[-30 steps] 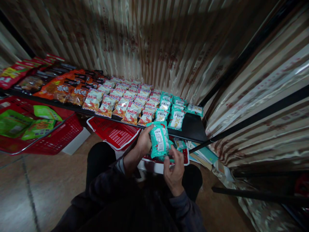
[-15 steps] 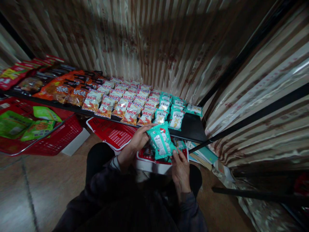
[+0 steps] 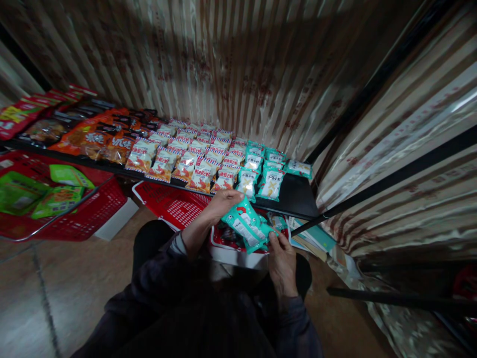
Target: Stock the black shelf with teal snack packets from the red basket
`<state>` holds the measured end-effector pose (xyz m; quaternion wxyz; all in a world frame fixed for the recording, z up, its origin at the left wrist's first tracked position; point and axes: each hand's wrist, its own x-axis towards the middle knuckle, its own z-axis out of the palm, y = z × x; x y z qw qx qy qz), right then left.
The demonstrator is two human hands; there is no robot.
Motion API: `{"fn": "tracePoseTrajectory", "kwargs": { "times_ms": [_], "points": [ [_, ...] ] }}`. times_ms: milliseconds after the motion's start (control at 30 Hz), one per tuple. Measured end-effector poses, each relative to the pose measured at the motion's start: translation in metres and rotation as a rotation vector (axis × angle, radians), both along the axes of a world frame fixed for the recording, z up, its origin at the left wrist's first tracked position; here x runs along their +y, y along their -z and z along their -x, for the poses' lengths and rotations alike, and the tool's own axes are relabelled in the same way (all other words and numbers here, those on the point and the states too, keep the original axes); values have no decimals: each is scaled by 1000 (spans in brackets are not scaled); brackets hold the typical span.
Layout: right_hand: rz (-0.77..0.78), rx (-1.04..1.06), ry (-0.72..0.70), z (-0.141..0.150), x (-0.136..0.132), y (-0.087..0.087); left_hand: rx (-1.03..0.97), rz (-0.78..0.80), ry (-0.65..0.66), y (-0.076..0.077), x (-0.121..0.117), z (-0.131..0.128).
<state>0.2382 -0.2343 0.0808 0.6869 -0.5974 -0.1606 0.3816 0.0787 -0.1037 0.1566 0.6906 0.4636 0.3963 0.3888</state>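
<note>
Well, we hold a teal bag (image 3: 242,226) between our two hands, just in front of the shelf (image 3: 298,196) and lower than its front edge. Our left hand (image 3: 220,206) has its fingers closed on the bag's upper end, the thumb laid along the edge nearest the shelf; the fingers underneath are hidden, so we cannot tell how far they curl. Our right hand (image 3: 282,256) pinches the opposite end between thumb and fingertips, with hardly any gap. The bag lies slanted across, a pale printed panel facing up at us.

Below the shelf's front edge, under the bag, sits a basket (image 3: 225,246) with a white rim and more teal packaging inside. Left of that, also below the shelf, we see red mesh (image 3: 173,199). On the shelf's right part stand teal packs (image 3: 271,184), one lying near the far corner. To their left, we have rows of white packs (image 3: 201,174), then orange packs (image 3: 97,139), and red packs (image 3: 22,117) at the shelf's left end. Beneath that end, green packs (image 3: 61,199) lie in a red basket (image 3: 99,204). Behind the shelf hangs a striped curtain (image 3: 238,64).
</note>
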Motion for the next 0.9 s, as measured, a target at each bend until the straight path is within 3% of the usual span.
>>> {"fn": "tracePoseTrajectory", "kwargs": {
  "times_ms": [200, 333, 467, 767, 900],
  "points": [
    [-14, -7, 108, 2, 2, 0, 63, -77, -123, 3, 1, -8],
    [-43, 43, 126, 3, 3, -3, 84, -115, -61, 3, 3, -8],
    [-53, 123, 180, 2, 3, -7, 35, -47, 20, 6, 1, -6],
    [-65, 161, 230, -8, 8, -6, -8, 14, 29, 18, -8, 2],
    [-57, 109, 178, -5, 9, -5, 20, 14, -57, 21, -9, -2]
  ]
}}
